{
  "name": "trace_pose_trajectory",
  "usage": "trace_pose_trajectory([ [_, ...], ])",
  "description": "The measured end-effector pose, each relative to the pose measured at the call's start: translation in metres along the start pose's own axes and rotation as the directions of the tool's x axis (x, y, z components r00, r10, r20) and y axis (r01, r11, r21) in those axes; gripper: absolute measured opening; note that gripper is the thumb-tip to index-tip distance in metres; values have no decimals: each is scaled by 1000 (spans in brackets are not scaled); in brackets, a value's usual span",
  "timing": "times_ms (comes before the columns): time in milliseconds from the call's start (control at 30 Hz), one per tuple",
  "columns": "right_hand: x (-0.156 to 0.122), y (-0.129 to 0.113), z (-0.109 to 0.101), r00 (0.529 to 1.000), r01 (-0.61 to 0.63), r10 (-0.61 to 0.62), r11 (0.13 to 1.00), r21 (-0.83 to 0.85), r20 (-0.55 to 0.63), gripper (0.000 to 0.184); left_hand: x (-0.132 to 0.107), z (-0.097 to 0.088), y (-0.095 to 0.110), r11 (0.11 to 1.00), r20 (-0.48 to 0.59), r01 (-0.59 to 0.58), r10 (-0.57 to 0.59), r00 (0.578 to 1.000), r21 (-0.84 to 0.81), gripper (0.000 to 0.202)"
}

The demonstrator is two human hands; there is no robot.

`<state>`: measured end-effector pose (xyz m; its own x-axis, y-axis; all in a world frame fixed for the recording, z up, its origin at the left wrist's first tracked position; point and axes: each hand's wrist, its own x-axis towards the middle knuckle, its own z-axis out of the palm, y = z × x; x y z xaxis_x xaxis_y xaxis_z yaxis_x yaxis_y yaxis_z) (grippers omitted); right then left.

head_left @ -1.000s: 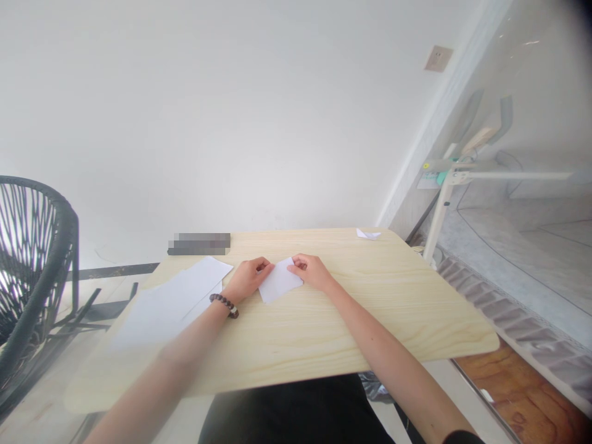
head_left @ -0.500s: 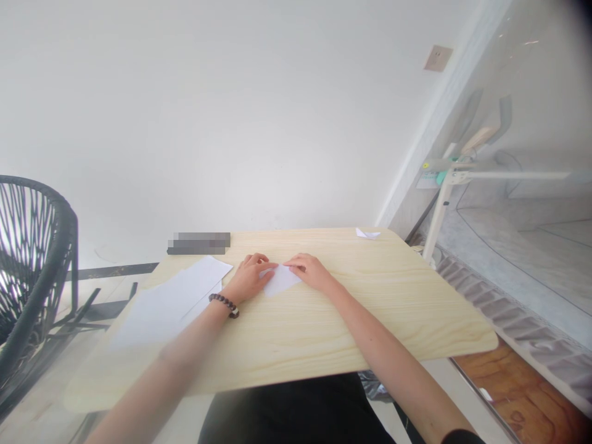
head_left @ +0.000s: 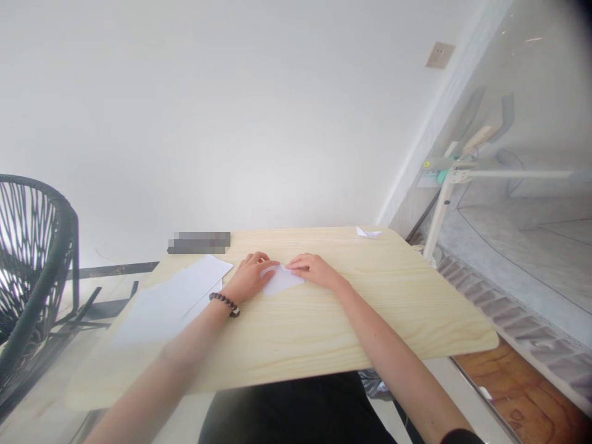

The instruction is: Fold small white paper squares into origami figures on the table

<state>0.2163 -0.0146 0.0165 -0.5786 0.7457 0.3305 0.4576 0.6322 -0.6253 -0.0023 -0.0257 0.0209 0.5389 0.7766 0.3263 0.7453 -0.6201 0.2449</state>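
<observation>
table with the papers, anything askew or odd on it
The white sheets on the left lie askew, overlapping with uneven edges rather than squared up. The dark item at the far left corner looks odd only because it is pixelated. No spill shows.

L hand (head_left: pixel 250 276) & R hand (head_left: pixel 317 270) close tog., palms mostly down — L index stretched twd R fingertips, R fingers pointing L — L forearm (head_left: pixel 178 354) & R forearm (head_left: pixel 383 339) bare, angled inward.
</observation>
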Motion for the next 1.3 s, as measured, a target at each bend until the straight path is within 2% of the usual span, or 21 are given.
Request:
trace_pose_trajectory([
  [600, 2, -3, 1, 997, 66, -70, 990, -125, -25, 20, 0, -3, 5, 999, 16, -20, 20, 1000, 25, 30],
  [1067, 2, -9, 0, 999, 46, -47, 984, -171, -4, 20, 0, -7, 10, 996, 37, -19, 16, 999, 87, 30],
  [1300, -2, -11, -9, 999, -30, 33, 986, -164, 15, 25, 2, -7, 11, 993, 38, 26, -30, 999, 118, 29],
])
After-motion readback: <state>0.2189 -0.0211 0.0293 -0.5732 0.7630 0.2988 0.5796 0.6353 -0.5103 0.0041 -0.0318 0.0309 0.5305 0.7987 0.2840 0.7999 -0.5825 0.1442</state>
